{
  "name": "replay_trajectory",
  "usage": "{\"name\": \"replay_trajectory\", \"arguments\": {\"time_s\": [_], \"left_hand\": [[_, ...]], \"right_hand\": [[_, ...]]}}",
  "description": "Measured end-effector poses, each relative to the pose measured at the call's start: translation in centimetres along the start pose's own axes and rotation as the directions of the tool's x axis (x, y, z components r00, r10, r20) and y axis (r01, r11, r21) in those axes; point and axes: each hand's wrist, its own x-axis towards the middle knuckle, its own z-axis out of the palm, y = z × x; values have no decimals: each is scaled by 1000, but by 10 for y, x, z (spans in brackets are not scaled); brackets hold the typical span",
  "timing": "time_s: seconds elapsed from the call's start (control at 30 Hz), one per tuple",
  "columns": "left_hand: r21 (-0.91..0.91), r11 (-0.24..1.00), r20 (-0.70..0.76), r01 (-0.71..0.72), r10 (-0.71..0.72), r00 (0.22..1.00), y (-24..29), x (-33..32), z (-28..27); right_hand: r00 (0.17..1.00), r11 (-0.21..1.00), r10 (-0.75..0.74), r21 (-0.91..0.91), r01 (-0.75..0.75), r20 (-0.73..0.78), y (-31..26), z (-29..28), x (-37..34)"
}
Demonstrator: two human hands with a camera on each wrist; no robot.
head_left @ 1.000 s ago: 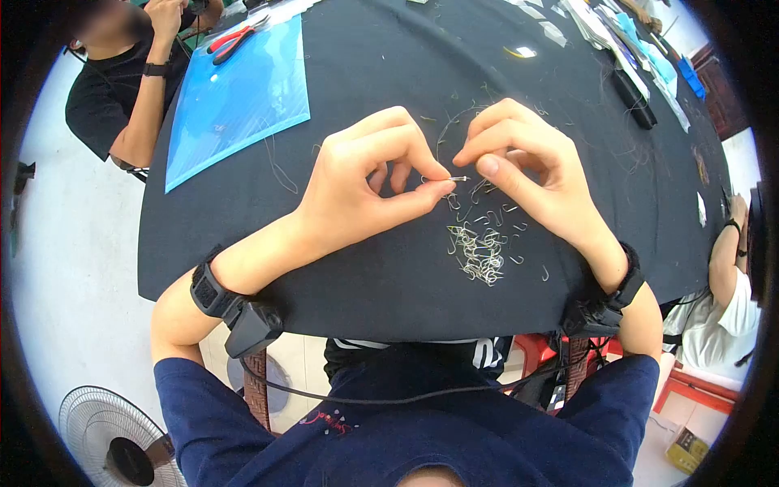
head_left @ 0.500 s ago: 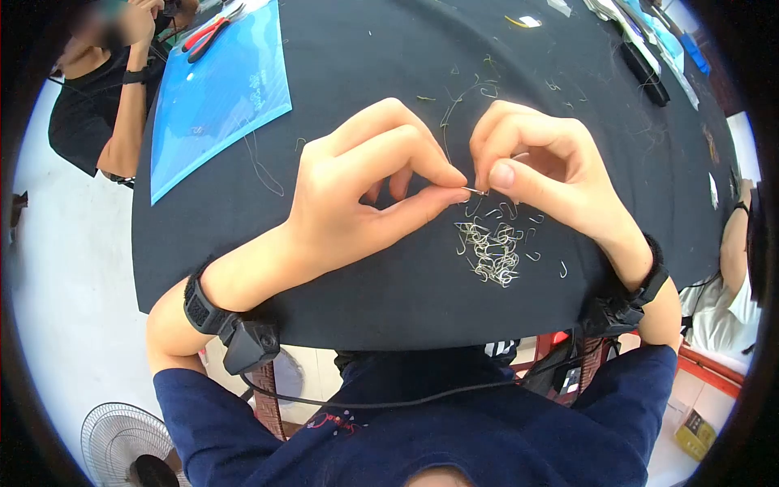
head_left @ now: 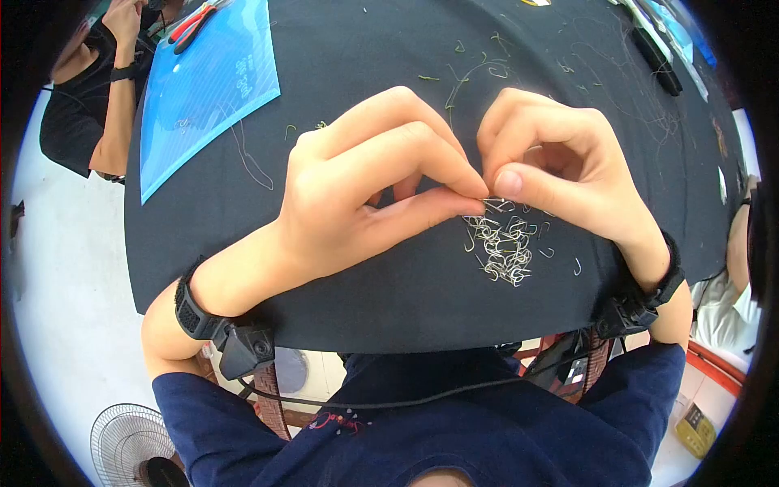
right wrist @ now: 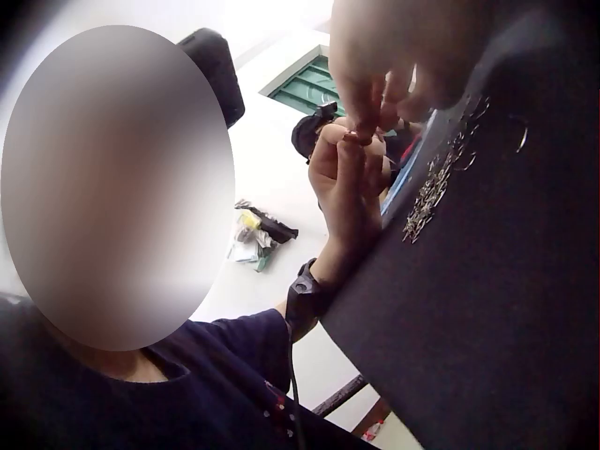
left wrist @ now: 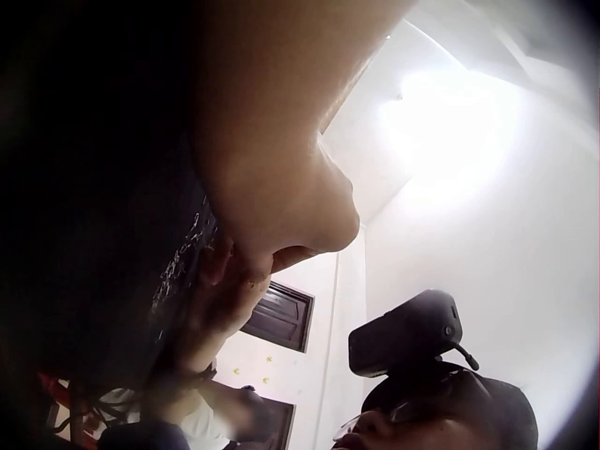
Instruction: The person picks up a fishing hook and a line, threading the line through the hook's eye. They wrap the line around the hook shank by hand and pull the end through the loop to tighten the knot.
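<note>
My left hand point(head_left: 377, 174) pinches a fish hook, mostly hidden, between thumb and forefinger. Thumb and forefinger of my right hand point(head_left: 560, 154) pinch at the hook's other end, and the fingertips of both hands meet there. Just below them on the black cloth lies a pile of small silvery fish hooks point(head_left: 507, 252), with a few loose ones to its right. In the right wrist view the two hands' fingertips come together beside the pile. The left wrist view shows mainly the underside of my left hand point(left wrist: 281, 206).
A blue plastic folder point(head_left: 211, 105) lies at the back left, with red-handled pliers point(head_left: 193, 28) on it. Bits of fishing line point(head_left: 466, 77) are scattered behind my hands. A long black object point(head_left: 656, 61) lies at the back right. Another person point(head_left: 81, 122) sits at the left.
My hands have come together: the right fingertips, first apart from the hook in my left hand, now close on its end. The head view has shifted slightly.
</note>
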Motion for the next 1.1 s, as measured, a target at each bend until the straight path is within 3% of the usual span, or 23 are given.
{"name": "replay_trajectory", "arguments": {"time_s": [0.03, 0.13, 0.23, 0.37, 0.87, 1.1], "left_hand": [[4, 1000, -3, 11, -11, 1000, 1, 0, -1], [4, 998, -29, 68, -68, 997, 4, 0, -1], [16, 996, -49, 82, -81, 995, 5, 0, -3], [38, 996, -63, 78, -75, 995, 5, -1, -3], [55, 998, -73, -15, 19, 997, 4, -1, -2], [155, 971, -43, -182, 191, 981, -1, -3, -1]], "right_hand": [[1000, 1000, 1, -27, 0, 7, 0, 0, 0], [968, 942, -239, -263, 210, -81, 8, 1, 3], [939, 872, -333, -409, 270, -90, -4, -6, -1], [861, 725, -508, -525, 447, 32, -7, -6, 1], [868, 738, -497, -517, 435, 21, -5, 1, 1], [894, 803, -447, -446, 394, -15, -4, 4, 1]]}}
